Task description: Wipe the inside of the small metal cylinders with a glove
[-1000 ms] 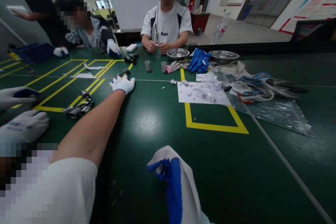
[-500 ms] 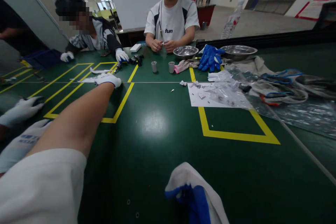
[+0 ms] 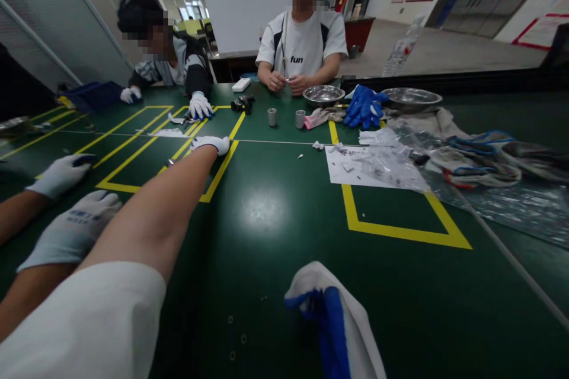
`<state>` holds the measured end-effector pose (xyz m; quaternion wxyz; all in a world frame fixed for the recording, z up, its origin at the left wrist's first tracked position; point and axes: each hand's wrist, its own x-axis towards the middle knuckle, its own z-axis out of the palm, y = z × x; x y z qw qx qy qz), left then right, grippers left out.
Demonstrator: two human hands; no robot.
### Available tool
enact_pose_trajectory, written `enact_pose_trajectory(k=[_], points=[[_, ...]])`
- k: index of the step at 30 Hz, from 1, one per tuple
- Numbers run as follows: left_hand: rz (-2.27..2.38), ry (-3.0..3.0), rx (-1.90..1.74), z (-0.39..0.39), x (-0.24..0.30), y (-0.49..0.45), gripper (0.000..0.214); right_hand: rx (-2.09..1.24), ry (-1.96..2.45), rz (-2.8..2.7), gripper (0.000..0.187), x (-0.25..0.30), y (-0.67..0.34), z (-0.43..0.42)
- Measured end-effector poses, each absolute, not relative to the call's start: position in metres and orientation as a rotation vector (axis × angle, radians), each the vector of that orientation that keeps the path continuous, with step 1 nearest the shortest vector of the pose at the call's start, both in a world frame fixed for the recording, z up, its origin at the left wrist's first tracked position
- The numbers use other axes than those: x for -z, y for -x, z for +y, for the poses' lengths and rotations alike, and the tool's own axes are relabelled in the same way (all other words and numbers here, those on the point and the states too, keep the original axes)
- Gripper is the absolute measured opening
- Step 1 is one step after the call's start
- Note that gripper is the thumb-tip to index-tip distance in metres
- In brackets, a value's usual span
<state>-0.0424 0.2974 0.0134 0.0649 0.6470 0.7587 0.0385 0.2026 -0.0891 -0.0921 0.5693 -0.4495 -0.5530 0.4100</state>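
My left hand (image 3: 212, 143), in a white glove, reaches far across the green table (image 3: 267, 260) at the end of my bare forearm. It rests near the corner of a yellow-taped box, and its fingers are mostly hidden. White paper strips (image 3: 171, 132) lie just left of it. A small shiny metal piece (image 3: 169, 162) shows beside my forearm. Low in the middle, my right hand (image 3: 326, 308) wears a white glove with a blue palm. Its fingers bend loosely apart, and nothing shows between them. Several small rings (image 3: 243, 339) lie on the table to its left.
Gloved hands of a co-worker (image 3: 80, 219) are left of my arm. Another person's gloved hand (image 3: 201, 106) lies flat beyond mine. Across the table are two grey cups (image 3: 272, 117), a metal bowl (image 3: 323, 95), blue gloves (image 3: 365, 106), a paper sheet (image 3: 334, 173) and plastic wrapping (image 3: 524, 201).
The view has swung slightly left. My left hand has drawn a little right, away from the paper strips. The co-worker's hand opposite now lies flat. My right hand has barely moved.
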Motion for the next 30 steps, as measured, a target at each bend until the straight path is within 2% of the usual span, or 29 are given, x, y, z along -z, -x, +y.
enact_pose_trajectory(k=[6,8,9,11,16,30], points=[[2.433,-1.885,-0.145,0.242,0.004,0.003,0.052,-0.802,1.056,-1.212,0.059,0.090,-0.197,-0.088],[2.412,-1.913,-0.137,0.219,0.007,-0.005,0.055,-0.816,1.070,-1.140,0.041,0.077,-0.184,-0.084],[2.391,-1.932,-0.128,0.207,0.008,-0.008,0.058,-0.815,1.088,-1.058,0.040,0.071,-0.177,-0.081],[2.335,-1.971,-0.101,0.184,0.008,-0.012,0.065,-0.874,1.093,-0.975,0.053,0.060,-0.169,-0.077],[2.191,-2.058,-0.010,0.129,0.006,-0.018,0.087,-0.968,1.174,-0.786,0.067,0.054,-0.168,-0.070],[1.851,-2.171,0.118,-0.018,-0.019,0.003,0.090,-1.030,1.093,-0.849,0.063,0.054,-0.171,-0.055]])
